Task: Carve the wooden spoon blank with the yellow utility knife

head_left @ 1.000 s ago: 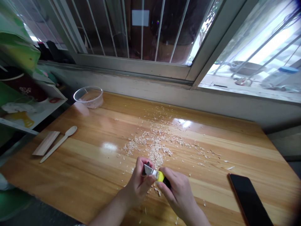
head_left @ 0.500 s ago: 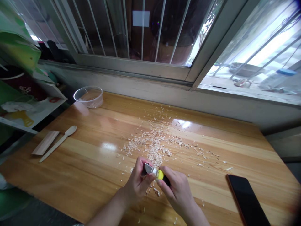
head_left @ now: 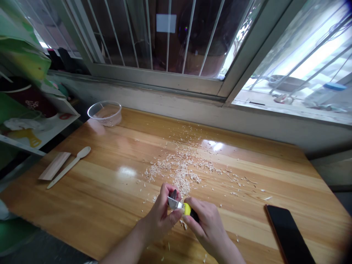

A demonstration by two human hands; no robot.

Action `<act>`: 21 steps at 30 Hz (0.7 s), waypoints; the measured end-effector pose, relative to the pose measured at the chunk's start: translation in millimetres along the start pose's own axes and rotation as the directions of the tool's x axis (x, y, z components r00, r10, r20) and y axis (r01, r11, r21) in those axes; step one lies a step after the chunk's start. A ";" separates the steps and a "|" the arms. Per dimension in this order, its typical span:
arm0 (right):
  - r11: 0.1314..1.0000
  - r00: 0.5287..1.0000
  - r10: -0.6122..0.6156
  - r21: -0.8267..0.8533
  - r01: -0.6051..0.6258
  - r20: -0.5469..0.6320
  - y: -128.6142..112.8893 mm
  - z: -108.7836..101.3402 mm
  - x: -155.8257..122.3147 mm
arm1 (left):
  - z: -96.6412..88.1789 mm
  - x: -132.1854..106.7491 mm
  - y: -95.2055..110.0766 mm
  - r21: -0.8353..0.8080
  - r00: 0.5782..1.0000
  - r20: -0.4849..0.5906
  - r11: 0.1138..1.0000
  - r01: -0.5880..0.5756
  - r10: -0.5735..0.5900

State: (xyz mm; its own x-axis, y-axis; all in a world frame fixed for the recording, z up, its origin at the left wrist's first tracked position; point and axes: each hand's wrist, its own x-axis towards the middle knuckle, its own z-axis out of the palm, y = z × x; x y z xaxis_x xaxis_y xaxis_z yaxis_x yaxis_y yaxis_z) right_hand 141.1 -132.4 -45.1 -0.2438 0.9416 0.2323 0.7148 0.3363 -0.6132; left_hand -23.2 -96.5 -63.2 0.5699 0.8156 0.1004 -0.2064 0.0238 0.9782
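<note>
My right hand [head_left: 206, 222] is wrapped round the yellow-and-black handle of a utility knife [head_left: 187, 209]. Its broad metal blade points left, into the space between my left thumb and fingers. My left hand [head_left: 160, 212] is closed round a small dark piece [head_left: 173, 194], mostly hidden by the fingers and blade, so its kind is unclear. The left thumb lies against the metal front of the knife. Pale wood shavings [head_left: 183, 175] are heaped and scattered on the wooden table [head_left: 110, 205] just beyond and under both hands.
A clear plastic bowl [head_left: 105, 119] stands at the far left corner. Toward the left edge lie a wooden spoon [head_left: 70, 167] and a flat wooden strip [head_left: 55, 166]. A phone [head_left: 290, 234] rests at the right. Behind the table are a wall and a barred window [head_left: 159, 80].
The knife blade has tilted and shifted slightly down and left in my hands, and more of the dark piece shows above it. My right hand has moved a little lower.
</note>
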 end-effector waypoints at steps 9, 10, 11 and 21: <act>0.996 0.998 -0.018 -0.087 0.012 -0.063 -5.1 0.0 2.5 | -2.8 -4.1 -4.5 -0.035 1.000 0.004 0.999 0.024 -0.024; 0.995 0.998 -0.020 -0.094 0.014 -0.066 -4.4 0.2 2.5 | -2.3 -4.2 -5.7 -0.041 1.000 0.006 0.999 0.018 -0.018; 0.995 0.997 -0.022 -0.100 0.015 -0.071 -3.5 0.4 2.4 | -1.7 -4.4 -6.8 -0.041 1.000 0.000 0.999 0.013 -0.013; 0.999 0.999 -0.023 -0.025 0.022 -0.044 -1.2 -1.4 2.6 | 2.2 -5.2 -1.5 -0.032 0.999 -0.024 0.999 0.023 -0.023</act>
State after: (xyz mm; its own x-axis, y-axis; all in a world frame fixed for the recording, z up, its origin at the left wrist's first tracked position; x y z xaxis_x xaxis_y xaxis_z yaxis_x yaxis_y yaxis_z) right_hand 140.4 -130.4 -42.6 -0.2309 0.9321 0.2791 0.7252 0.3561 -0.5893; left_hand -24.1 -102.1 -64.8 0.5556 0.8283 0.0731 -0.2184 0.0605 0.9740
